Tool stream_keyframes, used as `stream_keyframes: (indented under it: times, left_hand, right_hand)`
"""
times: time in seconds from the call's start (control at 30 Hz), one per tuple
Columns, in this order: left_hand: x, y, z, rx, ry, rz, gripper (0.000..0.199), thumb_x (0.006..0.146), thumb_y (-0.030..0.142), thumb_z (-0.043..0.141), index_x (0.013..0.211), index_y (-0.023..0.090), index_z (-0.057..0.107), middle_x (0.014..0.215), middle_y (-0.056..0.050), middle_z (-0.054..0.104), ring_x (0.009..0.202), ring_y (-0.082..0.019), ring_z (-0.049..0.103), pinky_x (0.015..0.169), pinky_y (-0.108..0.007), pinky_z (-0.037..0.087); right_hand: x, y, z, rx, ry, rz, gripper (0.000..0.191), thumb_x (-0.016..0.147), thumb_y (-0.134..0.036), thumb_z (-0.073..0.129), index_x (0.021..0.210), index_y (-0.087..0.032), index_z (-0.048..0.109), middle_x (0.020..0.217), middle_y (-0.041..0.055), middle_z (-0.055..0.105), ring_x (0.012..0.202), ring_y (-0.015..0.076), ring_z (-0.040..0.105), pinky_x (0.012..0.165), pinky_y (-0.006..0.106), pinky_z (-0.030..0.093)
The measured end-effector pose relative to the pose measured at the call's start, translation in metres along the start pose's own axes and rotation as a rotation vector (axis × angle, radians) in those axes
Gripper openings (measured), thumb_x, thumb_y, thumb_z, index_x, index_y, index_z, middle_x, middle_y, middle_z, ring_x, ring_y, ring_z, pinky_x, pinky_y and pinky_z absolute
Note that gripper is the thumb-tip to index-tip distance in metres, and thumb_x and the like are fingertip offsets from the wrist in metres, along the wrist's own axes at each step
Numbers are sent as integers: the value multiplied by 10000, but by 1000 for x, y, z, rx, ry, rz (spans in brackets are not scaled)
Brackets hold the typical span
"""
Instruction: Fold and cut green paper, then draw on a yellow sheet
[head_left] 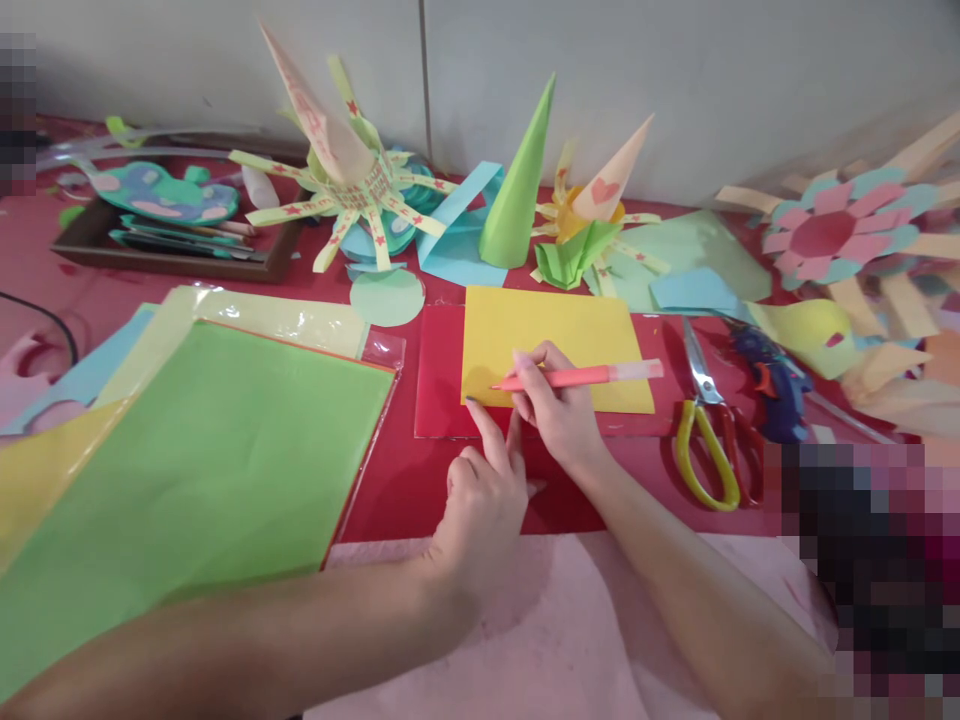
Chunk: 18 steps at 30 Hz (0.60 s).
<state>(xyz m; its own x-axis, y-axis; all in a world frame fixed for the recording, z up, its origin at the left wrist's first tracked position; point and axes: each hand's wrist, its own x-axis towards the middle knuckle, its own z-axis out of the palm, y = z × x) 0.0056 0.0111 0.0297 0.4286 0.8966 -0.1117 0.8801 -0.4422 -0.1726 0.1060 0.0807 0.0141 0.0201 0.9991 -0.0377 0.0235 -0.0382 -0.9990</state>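
Note:
A yellow sheet (555, 335) lies on a red sheet (439, 370) at the middle of the table. My right hand (559, 410) is closed round a pink pen (585, 377), whose tip points left and meets the yellow sheet near its lower left part. Below it, my left hand (484, 495) has its index finger stretched to the yellow sheet's lower left edge. Its other fingers are partly bent, and nothing shows in it. Whether the pen has left a mark is too small to tell.
Scissors (705, 430) and a dark blue tool (776, 385) lie to the right. Green paper in a clear sleeve (225, 460) covers the left. Paper cones (521, 200), a brown tray (172, 260) and a pink paper flower (825, 235) stand or lie along the back.

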Motion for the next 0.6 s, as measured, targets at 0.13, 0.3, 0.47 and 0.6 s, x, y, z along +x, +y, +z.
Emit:
stream_keyframes:
  times: [0.13, 0.3, 0.47, 0.6]
  left_hand:
    - [0, -2, -4, -16, -43, -23, 555, 894, 378, 395, 1396, 191, 253, 1331, -244, 391, 474, -80, 480, 444, -244, 373]
    - [-1, -2, -5, 1, -50, -38, 557, 905, 385, 354, 1411, 218, 191, 1303, -251, 419, 432, -78, 466, 430, -246, 356]
    - [-2, -2, -4, -48, -74, -21, 531, 917, 359, 323, 1409, 202, 204, 1309, -262, 401, 432, -77, 460, 433, -252, 359]
    - [-2, -2, -2, -100, -81, -10, 528, 913, 346, 341, 1403, 183, 233, 1314, -270, 389, 446, -73, 461, 438, -250, 364]
  right_hand:
    - [1, -1, 0, 7, -46, 4, 352, 819, -462, 502, 615, -205, 374, 445, -88, 362, 377, 48, 347, 386, 195, 308]
    - [-1, 1, 2, -141, 74, -79, 418, 792, -421, 558, 539, -198, 311, 469, -81, 304, 430, 53, 338, 440, 204, 318]
    - [-3, 4, 4, -268, 71, -193, 403, 819, -384, 525, 551, -201, 286, 511, -72, 284, 471, 62, 309, 474, 213, 311]
    - [-5, 4, 5, -329, 54, -182, 375, 835, -349, 497, 569, -205, 276, 505, -74, 276, 461, 63, 290, 471, 218, 291]
